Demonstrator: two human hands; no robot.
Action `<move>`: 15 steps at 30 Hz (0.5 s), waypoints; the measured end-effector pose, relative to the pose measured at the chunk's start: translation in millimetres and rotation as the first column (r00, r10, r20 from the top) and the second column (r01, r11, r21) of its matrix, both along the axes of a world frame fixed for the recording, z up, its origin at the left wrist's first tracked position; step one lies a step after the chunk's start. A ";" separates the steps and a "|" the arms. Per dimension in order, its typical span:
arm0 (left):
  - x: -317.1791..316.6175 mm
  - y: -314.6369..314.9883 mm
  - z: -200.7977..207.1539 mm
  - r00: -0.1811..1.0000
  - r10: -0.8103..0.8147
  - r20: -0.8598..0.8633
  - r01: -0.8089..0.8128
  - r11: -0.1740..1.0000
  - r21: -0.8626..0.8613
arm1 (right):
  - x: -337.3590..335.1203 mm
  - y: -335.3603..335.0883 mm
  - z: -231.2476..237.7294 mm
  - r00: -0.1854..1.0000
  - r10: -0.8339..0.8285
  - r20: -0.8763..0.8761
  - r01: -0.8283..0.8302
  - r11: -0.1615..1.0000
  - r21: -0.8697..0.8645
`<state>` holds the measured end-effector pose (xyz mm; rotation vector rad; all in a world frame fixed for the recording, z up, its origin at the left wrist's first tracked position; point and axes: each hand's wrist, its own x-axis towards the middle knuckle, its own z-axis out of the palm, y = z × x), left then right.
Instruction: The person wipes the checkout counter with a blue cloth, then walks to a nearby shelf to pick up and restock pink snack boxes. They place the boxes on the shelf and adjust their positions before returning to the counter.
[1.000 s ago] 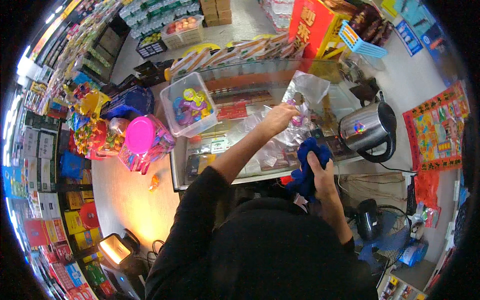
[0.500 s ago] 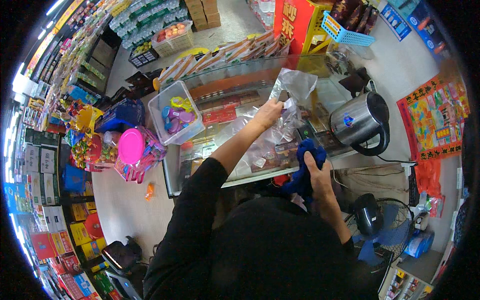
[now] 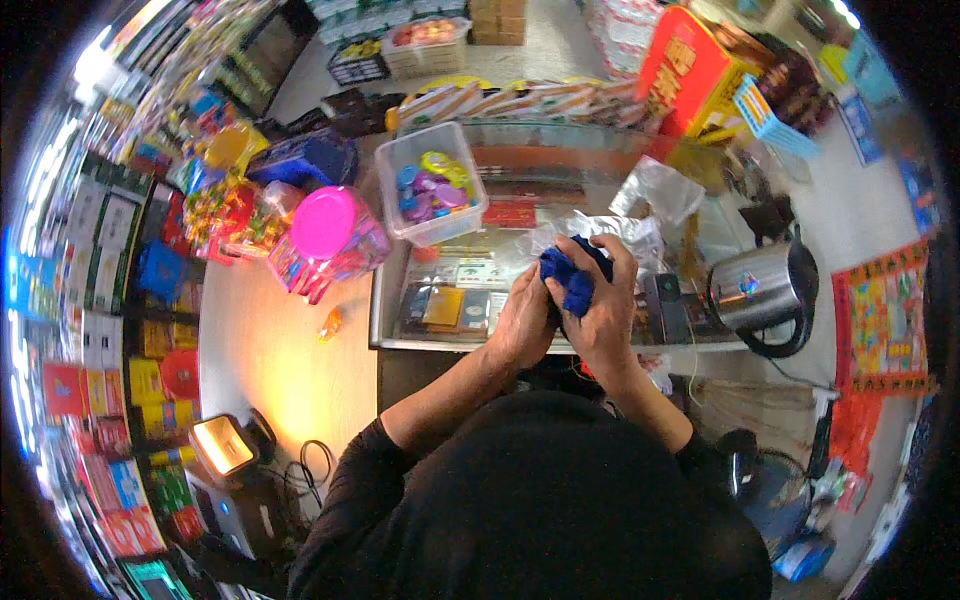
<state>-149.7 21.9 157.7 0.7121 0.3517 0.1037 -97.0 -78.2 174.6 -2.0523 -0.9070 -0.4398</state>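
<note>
A crumpled dark blue cloth [image 3: 572,280] is bunched between my two hands, above the glass counter [image 3: 420,310]. My left hand [image 3: 522,318] presses against its left side with fingers closed on it, partly hidden by the cloth. My right hand [image 3: 606,312] wraps the cloth from the right, fingers curled over it. Just behind the hands, crinkled clear plastic bags [image 3: 658,192] lie on the glass. A dark oblong device [image 3: 668,300] rests to the right of my right hand.
Right of the hands stands a steel kettle [image 3: 755,285] with a cord. A clear bin [image 3: 435,225] of colourful pieces sits at the left, beside a pink-lidded jar [image 3: 325,222]. An orange-wrapped item [image 3: 330,324] lies on the wooden surface [image 3: 290,370]. Packaged goods [image 3: 520,103] line the counter's far edge.
My left hand has let go of the plastic bag and come back to the blue cloth. My right hand has lifted the cloth leftward to meet it. The view has shifted.
</note>
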 end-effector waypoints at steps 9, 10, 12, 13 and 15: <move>-60.0 31.3 -23.1 0.982 0.168 0.087 -0.186 0.781 0.595 | -27.5 46.1 -22.8 0.772 0.057 -0.634 0.010 0.995 0.102; -61.7 32.0 -25.2 0.965 0.230 0.127 -0.257 0.724 0.640 | -28.0 51.6 -18.0 0.778 0.104 -0.620 -0.022 0.990 0.139; -74.2 40.0 -16.1 0.973 0.229 -0.031 -0.135 0.673 0.728 | -29.4 54.2 4.0 0.643 0.075 -0.762 -0.100 0.995 0.013; -78.5 43.0 -7.5 0.967 0.254 -0.025 -0.150 0.643 0.751 | -29.9 59.4 3.4 0.636 0.139 -0.759 -0.113 0.990 0.087; -76.1 44.0 -11.3 0.918 0.382 0.104 -0.317 0.550 0.773 | -29.9 69.4 -0.4 0.625 0.221 -0.748 -0.115 0.975 0.191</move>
